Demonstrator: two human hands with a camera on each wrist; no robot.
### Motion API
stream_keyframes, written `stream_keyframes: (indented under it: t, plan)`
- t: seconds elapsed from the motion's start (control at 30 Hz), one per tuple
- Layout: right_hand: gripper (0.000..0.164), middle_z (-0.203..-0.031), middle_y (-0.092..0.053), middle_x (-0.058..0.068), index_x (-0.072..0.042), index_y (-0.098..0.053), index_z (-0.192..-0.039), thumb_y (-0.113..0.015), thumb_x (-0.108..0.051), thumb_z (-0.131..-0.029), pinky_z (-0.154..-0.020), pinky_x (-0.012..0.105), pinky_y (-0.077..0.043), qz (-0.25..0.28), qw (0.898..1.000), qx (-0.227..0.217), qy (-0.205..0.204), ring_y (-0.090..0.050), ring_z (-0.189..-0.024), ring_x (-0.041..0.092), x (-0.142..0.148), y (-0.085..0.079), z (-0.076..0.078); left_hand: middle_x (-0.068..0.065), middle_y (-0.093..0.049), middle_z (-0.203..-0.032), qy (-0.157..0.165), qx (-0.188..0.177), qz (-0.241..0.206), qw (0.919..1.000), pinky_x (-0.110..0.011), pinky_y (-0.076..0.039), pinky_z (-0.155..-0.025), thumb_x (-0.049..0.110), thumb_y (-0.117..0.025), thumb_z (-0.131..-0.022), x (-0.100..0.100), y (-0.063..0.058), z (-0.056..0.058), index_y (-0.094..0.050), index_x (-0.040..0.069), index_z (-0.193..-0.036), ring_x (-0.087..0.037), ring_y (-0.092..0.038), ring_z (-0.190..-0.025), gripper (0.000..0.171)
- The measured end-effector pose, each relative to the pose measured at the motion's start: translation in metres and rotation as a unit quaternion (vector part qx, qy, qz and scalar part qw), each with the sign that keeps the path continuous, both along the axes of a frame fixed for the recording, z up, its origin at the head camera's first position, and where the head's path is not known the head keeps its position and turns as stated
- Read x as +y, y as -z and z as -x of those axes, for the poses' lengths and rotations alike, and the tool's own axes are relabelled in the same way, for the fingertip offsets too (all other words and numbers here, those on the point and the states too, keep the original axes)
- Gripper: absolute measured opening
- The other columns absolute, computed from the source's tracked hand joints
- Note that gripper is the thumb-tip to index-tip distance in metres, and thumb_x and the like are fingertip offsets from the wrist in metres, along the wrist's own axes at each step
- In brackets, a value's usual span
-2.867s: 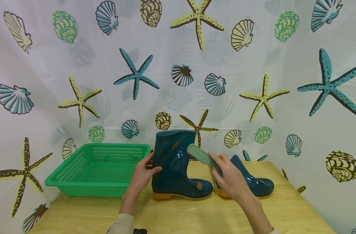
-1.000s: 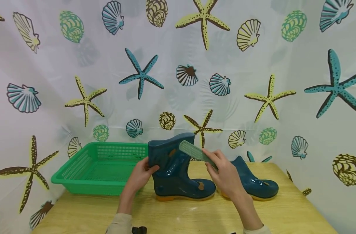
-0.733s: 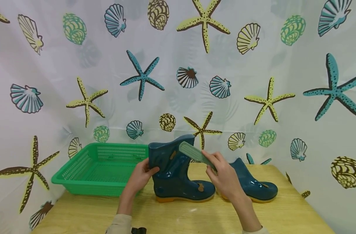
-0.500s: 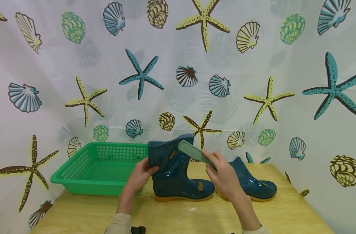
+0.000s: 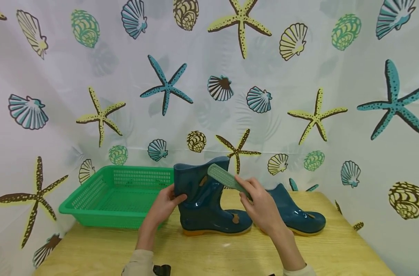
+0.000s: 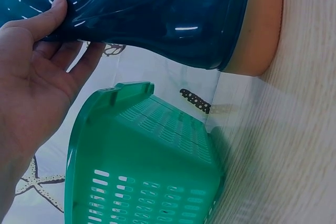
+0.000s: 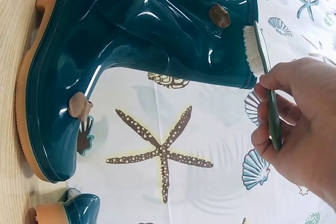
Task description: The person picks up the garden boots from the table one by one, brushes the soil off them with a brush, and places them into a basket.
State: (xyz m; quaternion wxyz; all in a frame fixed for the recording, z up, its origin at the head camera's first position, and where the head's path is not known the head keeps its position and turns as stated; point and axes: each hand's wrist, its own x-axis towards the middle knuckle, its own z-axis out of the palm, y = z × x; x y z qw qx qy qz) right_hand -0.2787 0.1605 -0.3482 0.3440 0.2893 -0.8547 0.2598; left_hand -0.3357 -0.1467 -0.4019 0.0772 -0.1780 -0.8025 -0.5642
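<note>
A tall, shiny, dark blue rubber boot (image 5: 197,211) stands on its orange sole (image 5: 193,232) in the middle of the head view, on a yellow wooden table (image 5: 202,255). The person's left hand (image 5: 162,204) pinches the back of its leg; the left wrist view shows the thumb (image 6: 48,20) pressing on the near side, with the fingers (image 6: 88,62) going behind. The right hand (image 5: 261,205) grips a long, flat, pale green plastic brush (image 5: 225,178), held on a slant by the boot's top. From the head view I see just the brush's dotted back, but the right wrist view shows its white bristles (image 7: 253,51) too, close to the boot's top edge; I can't tell if they touch it. That view also shows that the two brown patches (image 7: 80,106), one near the toe and one high on the leg, are lumpy. A second dark blue rubber boot (image 5: 299,216) sits right of the middle, partly hidden by the right hand. A green plastic basket with little holes (image 5: 102,219) is at the left.
</note>
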Motion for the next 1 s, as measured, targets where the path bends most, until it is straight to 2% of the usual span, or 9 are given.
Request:
stream_keyframes:
  t: [0.17, 0.33, 0.6, 1.0]
  plan:
    - [0.046, -0.108, -0.061, 0.005, -0.01, -0.059, -0.138, -0.066, -0.004, -0.094, -0.056, 0.019, -0.04, 0.001, 1.0, -0.005, -0.002, -0.045, -0.068, 0.004, 0.0001, 0.0047, 0.0017, -0.014, -0.07, -0.119, 0.0, -0.004, 0.002, 1.0, -0.045, -0.054, -0.094, 0.021, -0.067, -0.096, -0.0004, 0.0017, -0.0006, -0.059, 0.007, -0.131, -0.025, -0.068, -0.108, 0.038]
    - [0.045, -0.105, -0.062, 0.004, -0.012, -0.06, -0.138, -0.067, -0.004, -0.093, -0.061, 0.022, -0.043, 0.004, 1.0, -0.001, 0.003, -0.049, -0.073, 0.006, -0.0011, 0.0054, 0.0026, -0.015, -0.068, -0.122, 0.015, 0.002, 0.003, 0.9999, -0.045, -0.054, -0.095, 0.02, -0.065, -0.097, 0.0, -0.0005, -0.0008, -0.057, 0.007, -0.134, -0.027, -0.067, -0.111, 0.04]
    - [0.046, -0.099, -0.058, 0.002, -0.013, -0.06, -0.138, -0.067, -0.005, -0.094, -0.06, 0.021, -0.04, -0.021, 0.999, -0.027, 0.009, -0.042, -0.07, 0.004, -0.0052, 0.0051, 0.0034, -0.015, -0.067, -0.124, 0.022, -0.009, 0.0, 0.9997, -0.046, -0.053, -0.096, 0.017, -0.064, -0.098, 0.0027, -0.0061, -0.0028, -0.056, 0.007, -0.136, -0.028, -0.066, -0.112, 0.04]
    - [0.045, -0.098, -0.057, -0.001, -0.017, -0.06, -0.138, -0.066, -0.007, -0.095, -0.059, 0.02, -0.038, -0.03, 0.997, -0.067, 0.008, -0.04, -0.068, 0.004, -0.006, 0.0035, 0.0005, -0.014, -0.068, -0.121, 0.026, -0.002, 0.004, 0.9997, -0.045, -0.054, -0.095, 0.019, -0.064, -0.098, -0.0017, -0.0035, -0.0021, -0.057, 0.007, -0.134, -0.028, -0.067, -0.111, 0.038]
